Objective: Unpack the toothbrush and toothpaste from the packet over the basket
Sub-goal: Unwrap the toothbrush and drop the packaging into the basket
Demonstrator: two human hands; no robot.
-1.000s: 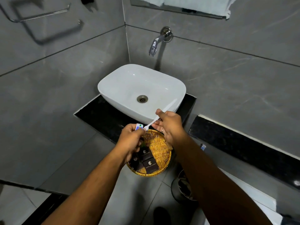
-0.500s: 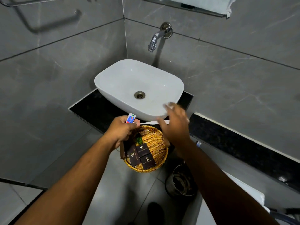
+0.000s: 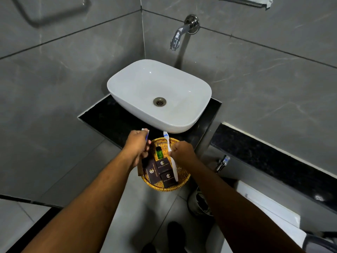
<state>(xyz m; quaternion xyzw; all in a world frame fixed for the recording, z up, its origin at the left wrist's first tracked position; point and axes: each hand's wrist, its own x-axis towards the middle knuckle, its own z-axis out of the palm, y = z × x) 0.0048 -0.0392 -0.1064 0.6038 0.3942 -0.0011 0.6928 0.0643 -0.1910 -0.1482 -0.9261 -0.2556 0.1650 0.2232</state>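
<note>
The right hand (image 3: pixel 182 149) pinches the toothbrush (image 3: pixel 171 156) mid-handle, its long axis running head-away above the basket (image 3: pixel 184 177), while the left hand (image 3: pixel 137 145) grips the toothpaste (image 3: pixel 146 133).

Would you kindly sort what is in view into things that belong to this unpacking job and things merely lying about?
Belongs to the job:
toothbrush in right hand
toothpaste in left hand
wicker basket

Just lying about:
green bottle
dark boxes
sink
tap
bin

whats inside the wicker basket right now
In the wicker basket: three dark boxes, a green bottle and the toothbrush, held by the right hand. The basket floor beneath them is hidden.
</note>
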